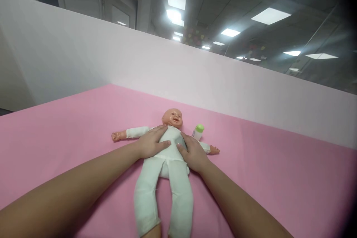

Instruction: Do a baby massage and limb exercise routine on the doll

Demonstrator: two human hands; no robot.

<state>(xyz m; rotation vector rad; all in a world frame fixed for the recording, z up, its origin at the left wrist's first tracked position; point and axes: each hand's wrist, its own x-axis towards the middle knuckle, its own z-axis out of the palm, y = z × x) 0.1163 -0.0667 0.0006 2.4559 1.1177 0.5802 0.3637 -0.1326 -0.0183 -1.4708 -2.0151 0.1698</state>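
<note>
A baby doll with a white cloth body lies on its back, its head away from me and its arms spread to the sides. My left hand rests on the left side of its chest, fingers stretched toward the shoulder and thumb pointing inward. On the other side of the chest lies my right hand, with its fingers extended and thumb apart. Both palms press or lie against the doll's torso without gripping it. Just beyond my right hand stands a small white bottle with a green cap, its lower part partly hidden.
The doll lies on a pink surface. A low white wall rises along its far edge. Behind the wall are a door and a dark ceiling with lit panels.
</note>
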